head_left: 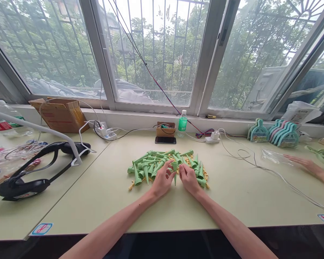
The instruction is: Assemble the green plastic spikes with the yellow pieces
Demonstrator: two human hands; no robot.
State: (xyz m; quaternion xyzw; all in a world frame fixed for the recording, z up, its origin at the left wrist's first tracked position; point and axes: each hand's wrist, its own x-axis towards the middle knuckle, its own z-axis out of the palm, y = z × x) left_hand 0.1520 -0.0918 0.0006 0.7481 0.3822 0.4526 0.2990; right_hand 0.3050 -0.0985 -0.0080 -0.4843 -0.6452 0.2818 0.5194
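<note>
A heap of green plastic watering spikes (pixel 145 167), cone-shaped with wider capped ends, lies on the table before me. Small yellow plastic pieces (pixel 131 185) are scattered under and around the heap. My left hand (pixel 162 181) has its thumb and fingers closed on one green spike (pixel 175 178), its wide end up and its point down, just in front of the heap. Close beside it on the right, my right hand (pixel 189 179) is closed in a pinch. Whatever sits between those fingertips is hidden or too small to make out.
Behind the heap are a phone (pixel 165 140), a small cardboard box (pixel 166 130) and a green-labelled bottle (pixel 182 124). A black headset (pixel 27 181) lies left. White cables (pixel 255 164) cross the right side, near teal hangers (pixel 287 135) and another person's hand (pixel 305 163) by a clear bag (pixel 274 156).
</note>
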